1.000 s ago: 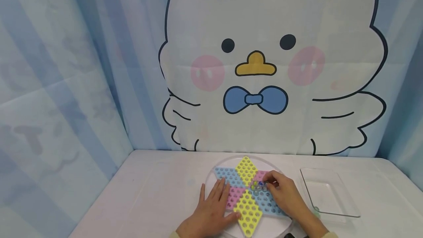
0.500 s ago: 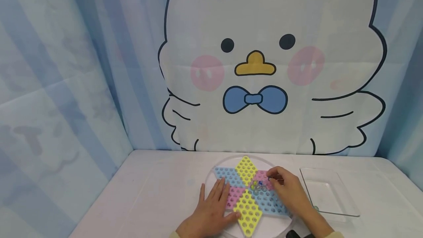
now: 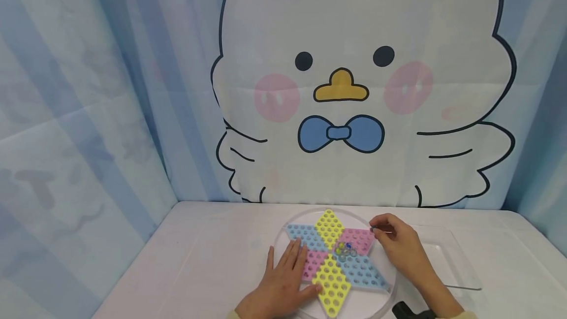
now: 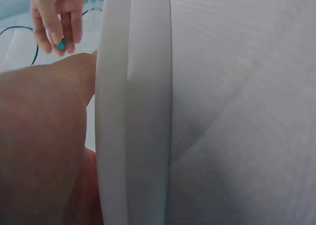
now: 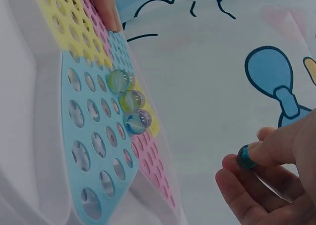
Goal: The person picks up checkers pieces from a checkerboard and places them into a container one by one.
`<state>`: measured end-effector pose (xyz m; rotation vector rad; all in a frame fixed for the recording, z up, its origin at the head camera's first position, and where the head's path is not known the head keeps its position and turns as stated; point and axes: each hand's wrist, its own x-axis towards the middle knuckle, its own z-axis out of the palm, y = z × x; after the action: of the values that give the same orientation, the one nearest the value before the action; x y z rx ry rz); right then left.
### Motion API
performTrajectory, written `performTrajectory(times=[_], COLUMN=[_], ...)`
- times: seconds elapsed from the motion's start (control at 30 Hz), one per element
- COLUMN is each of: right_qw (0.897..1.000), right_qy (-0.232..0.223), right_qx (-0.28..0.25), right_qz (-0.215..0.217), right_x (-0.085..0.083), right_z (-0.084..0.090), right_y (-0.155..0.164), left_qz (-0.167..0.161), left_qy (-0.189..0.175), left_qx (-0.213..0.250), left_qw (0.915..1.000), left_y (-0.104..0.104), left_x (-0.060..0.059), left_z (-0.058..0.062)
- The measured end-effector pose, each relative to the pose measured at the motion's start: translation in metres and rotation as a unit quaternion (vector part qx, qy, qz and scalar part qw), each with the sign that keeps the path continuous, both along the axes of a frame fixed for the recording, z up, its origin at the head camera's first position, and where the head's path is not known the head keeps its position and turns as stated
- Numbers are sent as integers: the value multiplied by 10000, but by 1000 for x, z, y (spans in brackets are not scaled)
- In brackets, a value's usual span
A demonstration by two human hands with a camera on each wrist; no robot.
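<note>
A person's two hands are at work around a star-shaped game board (image 3: 332,284) of yellow, pink and blue points, pierced with holes and set on a round white base (image 3: 374,299). The left hand (image 3: 283,284) rests on the board's left side, fingers straight, with the thumb reaching the near yellow point. The right hand (image 3: 400,245) is beside the board's far right pink point, pinching a dark teal marble (image 5: 246,156) between thumb and fingertips. More marbles (image 3: 347,249) cluster just right of the board's centre. From where I stand, the likeliest mishap is that teal marble slipping: it is small, round and smooth, held by fingertips alone, and could roll away from the board. A nudge to the board from the left hand might also jostle the cluster, and the right forearm, crossing in front of the clear tray (image 3: 462,288) to the board's right, could bump its rim; I cannot tell whether they touch. The head view alone shows that tray and the whole board, but the held marble is a mere speck there. The right wrist view gives its teal colour and the pinch, plus swirls inside the clustered glass. The left wrist view shows mostly the base's pale edge, with the pinched marble beyond.
</note>
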<state>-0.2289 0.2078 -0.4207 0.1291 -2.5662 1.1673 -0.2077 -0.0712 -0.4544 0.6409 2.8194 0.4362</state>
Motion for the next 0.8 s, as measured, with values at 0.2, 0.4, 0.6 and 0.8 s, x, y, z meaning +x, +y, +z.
performTrajectory(times=[0.2, 0.4, 0.6, 0.8], right_qw=[9995, 9982, 9970, 9961], right_qy=[260, 489, 637, 498], right_qx=[-144, -280, -264, -129], right_qz=[-80, -187, -362, -713], right_x=[3, 7, 10, 11], right_z=[7, 13, 17, 19], right_y=[9, 17, 26, 34], left_qz=[15, 25, 59, 76], left_qy=[2, -75, -42, -38], left_qx=[-11, -34, -90, -53], left_qw=[10000, 10000, 9999, 9999], left_y=[0, 0, 0, 0], left_x=[1, 0, 0, 0], left_z=[0, 1, 1, 0])
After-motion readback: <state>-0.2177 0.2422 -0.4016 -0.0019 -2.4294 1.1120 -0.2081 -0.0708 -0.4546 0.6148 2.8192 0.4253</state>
